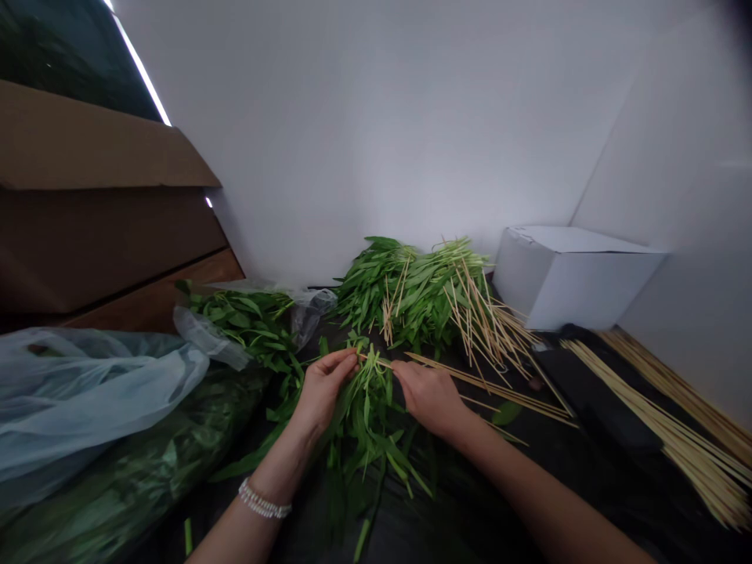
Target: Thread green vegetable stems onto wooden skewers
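Observation:
My left hand [323, 388] is closed in a pinch on a green stem at the left end of a thin bamboo skewer [383, 362]. Fingers of my right hand [432, 395] are wrapped around the skewer's other end. Between the hands, leafy green stems [367, 407] hang in a bunch along the skewer, their leaves drooping over the dark surface. Exactly where the skewer passes through the stems is too small to make out.
Skewered greens [428, 294] are piled against the white wall. Loose skewers [499, 388] lie to their front right, with bundled bamboo sticks [663, 423] farther right. A white box [576, 274] stands behind. Leftward are bagged greens [247, 313], a plastic bag [88, 399] and a cardboard box [99, 211].

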Motion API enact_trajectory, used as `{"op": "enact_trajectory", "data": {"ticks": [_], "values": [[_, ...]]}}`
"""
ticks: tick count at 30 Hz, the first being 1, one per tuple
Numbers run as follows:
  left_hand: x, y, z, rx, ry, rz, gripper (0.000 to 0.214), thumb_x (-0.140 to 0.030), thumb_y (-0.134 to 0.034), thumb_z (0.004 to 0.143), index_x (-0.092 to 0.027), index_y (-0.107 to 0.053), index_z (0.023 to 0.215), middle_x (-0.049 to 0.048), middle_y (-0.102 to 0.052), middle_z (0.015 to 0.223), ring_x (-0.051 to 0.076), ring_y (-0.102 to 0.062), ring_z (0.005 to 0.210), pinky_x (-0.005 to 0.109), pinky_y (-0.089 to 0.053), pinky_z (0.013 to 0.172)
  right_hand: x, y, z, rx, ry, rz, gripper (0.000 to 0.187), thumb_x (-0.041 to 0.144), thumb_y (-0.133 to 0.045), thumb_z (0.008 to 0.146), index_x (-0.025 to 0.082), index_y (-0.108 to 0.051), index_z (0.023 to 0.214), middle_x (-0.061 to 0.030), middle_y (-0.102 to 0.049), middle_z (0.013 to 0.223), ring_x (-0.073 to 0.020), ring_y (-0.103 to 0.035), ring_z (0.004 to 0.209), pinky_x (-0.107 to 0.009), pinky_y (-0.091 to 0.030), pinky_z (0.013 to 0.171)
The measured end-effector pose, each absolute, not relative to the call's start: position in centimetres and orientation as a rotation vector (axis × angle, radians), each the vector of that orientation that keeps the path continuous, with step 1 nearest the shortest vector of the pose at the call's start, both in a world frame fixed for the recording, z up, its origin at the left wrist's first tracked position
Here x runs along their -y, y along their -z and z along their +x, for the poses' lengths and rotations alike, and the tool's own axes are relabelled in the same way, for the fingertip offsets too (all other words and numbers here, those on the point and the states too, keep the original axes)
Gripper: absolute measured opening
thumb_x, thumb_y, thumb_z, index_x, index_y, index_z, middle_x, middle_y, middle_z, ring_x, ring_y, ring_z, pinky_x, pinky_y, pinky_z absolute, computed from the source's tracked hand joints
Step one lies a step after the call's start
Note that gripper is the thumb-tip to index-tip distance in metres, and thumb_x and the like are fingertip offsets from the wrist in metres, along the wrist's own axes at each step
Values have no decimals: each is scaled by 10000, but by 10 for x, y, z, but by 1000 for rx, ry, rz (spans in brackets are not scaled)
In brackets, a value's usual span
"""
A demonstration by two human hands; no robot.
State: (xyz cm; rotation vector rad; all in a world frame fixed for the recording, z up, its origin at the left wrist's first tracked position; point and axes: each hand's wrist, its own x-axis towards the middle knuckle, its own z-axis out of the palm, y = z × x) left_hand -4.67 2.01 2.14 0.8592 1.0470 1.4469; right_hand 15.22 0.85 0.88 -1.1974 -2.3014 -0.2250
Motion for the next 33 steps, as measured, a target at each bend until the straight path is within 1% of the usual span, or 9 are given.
{"op": "enact_trajectory", "data": {"ticks": [6, 12, 16, 21, 26, 29, 33], "values": [[-20, -23, -48, -1075, -1437, 862, 370, -279, -881, 543, -123, -761, 856, 90, -760, 787, 137, -674, 643, 236, -523, 662, -8, -8, 152, 2302, 210, -1190, 251, 144, -388, 941, 180, -601, 1069, -40, -682, 830, -151, -637, 746, -245, -398, 620], [-22, -20, -50, -1049, -1411, 826, 336, -249, -885, 537, -123, -755, 820, 69, -749, 731, 127, -663, 604, 231, -527, 630, -8, -8, 151, 2314, 182, -1179, 257, 131, -388, 936, 178, -604, 1066, -43, -684, 841, -152, -640, 765, -240, -408, 628], [-22, -18, -51, -1054, -1378, 842, 330, -247, -883, 545, -123, -750, 820, 59, -742, 717, 114, -657, 604, 213, -522, 631, -7, -8, 151, 2312, 180, -1171, 261, 112, -402, 919, 176, -608, 1067, -38, -684, 827, -153, -641, 745, -244, -403, 611], [-19, -22, -49, -1017, -1272, 830, 310, -245, -878, 555, -125, -735, 802, 39, -722, 680, 102, -638, 566, 195, -505, 586, -7, -5, 150, 2312, 192, -1175, 261, 135, -398, 930, 181, -610, 1074, -31, -683, 818, -155, -642, 710, -247, -401, 597], [-12, -28, -44, -958, -1208, 890, 314, -262, -864, 584, -146, -724, 839, 41, -731, 769, 127, -663, 645, 227, -519, 658, -6, -4, 148, 2300, 157, -1113, 263, 150, -383, 948, 177, -606, 1084, -48, -699, 881, -150, -653, 768, -236, -426, 642], [-11, -28, -44, -952, -1158, 945, 279, -276, -859, 592, -138, -717, 787, 32, -722, 724, 125, -651, 610, 230, -513, 638, -5, -4, 147, 2294, 153, -1090, 264, 161, -370, 961, 175, -606, 1077, -49, -700, 873, -148, -653, 769, -236, -431, 653], [-14, -26, -47, -980, -1237, 944, 273, -291, -866, 577, -140, -702, 735, 6, -706, 675, 104, -628, 569, 209, -498, 615, -6, -5, 147, 2289, 157, -1111, 260, 171, -370, 963, 174, -610, 1065, -44, -698, 859, -153, -652, 753, -243, -431, 633]]}}
